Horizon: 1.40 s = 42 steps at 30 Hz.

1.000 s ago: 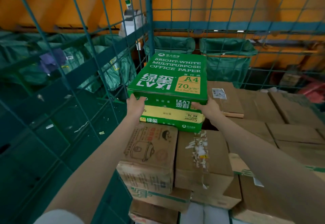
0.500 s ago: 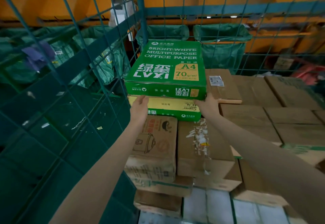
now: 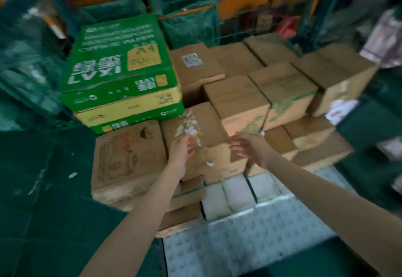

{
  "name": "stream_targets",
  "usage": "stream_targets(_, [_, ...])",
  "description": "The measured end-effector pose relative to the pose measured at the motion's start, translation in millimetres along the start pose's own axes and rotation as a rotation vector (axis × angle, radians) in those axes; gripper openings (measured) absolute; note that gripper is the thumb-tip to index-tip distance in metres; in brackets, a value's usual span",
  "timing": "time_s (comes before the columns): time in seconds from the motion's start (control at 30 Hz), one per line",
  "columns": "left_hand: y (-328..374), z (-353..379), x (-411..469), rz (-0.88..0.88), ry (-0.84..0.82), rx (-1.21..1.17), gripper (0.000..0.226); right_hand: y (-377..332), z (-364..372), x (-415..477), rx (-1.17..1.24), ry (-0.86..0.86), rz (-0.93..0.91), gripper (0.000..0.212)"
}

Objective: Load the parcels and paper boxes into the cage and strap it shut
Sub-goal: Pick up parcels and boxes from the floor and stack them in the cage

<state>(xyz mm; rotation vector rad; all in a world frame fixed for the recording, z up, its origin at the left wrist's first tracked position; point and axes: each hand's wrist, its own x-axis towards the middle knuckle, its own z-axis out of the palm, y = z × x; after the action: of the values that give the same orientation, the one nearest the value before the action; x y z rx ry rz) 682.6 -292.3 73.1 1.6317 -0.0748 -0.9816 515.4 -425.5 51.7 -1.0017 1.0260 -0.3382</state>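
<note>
Over rough brown cardboard cartons [image 3: 210, 124], left hand [image 3: 181, 149] and right hand [image 3: 250, 149], fingers [image 3: 236, 146] loosely apart, empty.

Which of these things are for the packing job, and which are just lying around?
For the job:
green paper box
brown parcels
rice cooker box
cage wall

Just lying about:
green sacks behind the cage
red thing, too blurry to name
bumpy floor plate
</note>
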Motion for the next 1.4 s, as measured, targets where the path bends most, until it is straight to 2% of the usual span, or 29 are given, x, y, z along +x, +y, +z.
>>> stream_targets(0.37, [-107, 182, -92, -0.091, -0.421, 0.365, 0.027, 140, -225, -164, 0.309, 0.383, 0.061, 0.022])
stream_targets(0.6, [-217, 293, -212, -0.104, -0.683, 0.608, 0.024, 235, -337, -300, 0.545, 0.659, 0.065, 0.032])
stream_targets(0.7, [-260, 343, -264, -0.095, -0.793, 0.7, 0.023, 272, -374, -362, 0.649, 0.797, 0.05, 0.027])
stream_targets(0.97, [-368, 443, -386, -0.091, -1.162, 0.974, 0.024, 364, -419, -495, 0.935, 1.201, 0.026, 0.019])
stream_targets(1.17, [-449, 495, -480, -0.07, -1.407, 1.196, 0.021, 430, -419, -579, 1.194, 1.543, 0.0, 0.025])
stream_targets(1.27, [-467, 511, -493, -0.059, -1.442, 1.19, 0.022, 439, -419, -592, 1.238, 1.595, 0.013, 0.03])
stream_targets(1.4, [-514, 546, -541, -0.072, -1.579, 1.313, 0.024, 461, -434, -620, 1.372, 1.765, 0.017, 0.032])
